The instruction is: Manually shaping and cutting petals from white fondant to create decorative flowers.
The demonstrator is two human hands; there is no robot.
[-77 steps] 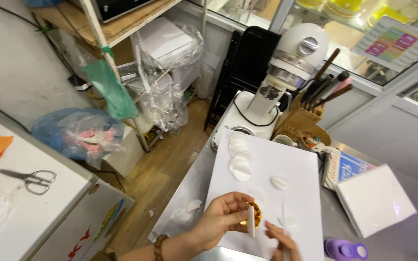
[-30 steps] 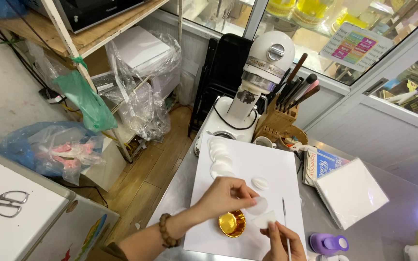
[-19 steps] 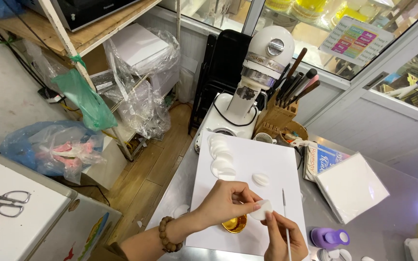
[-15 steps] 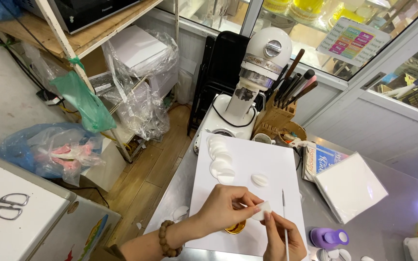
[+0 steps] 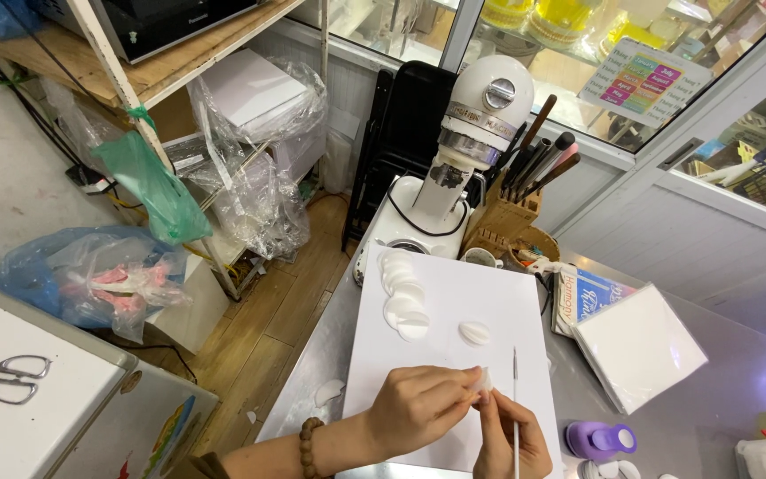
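White disc [image 5: 484, 380] — now pinched between both hands, gold cup hidden.

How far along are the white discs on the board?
Done, it seems: a row of overlapping discs lies at the far left of the board, and one pleated disc lies apart. In hand: the left hand and right hand pinch a small white piece; the right also holds a thin tool. How many remain cannot be told.
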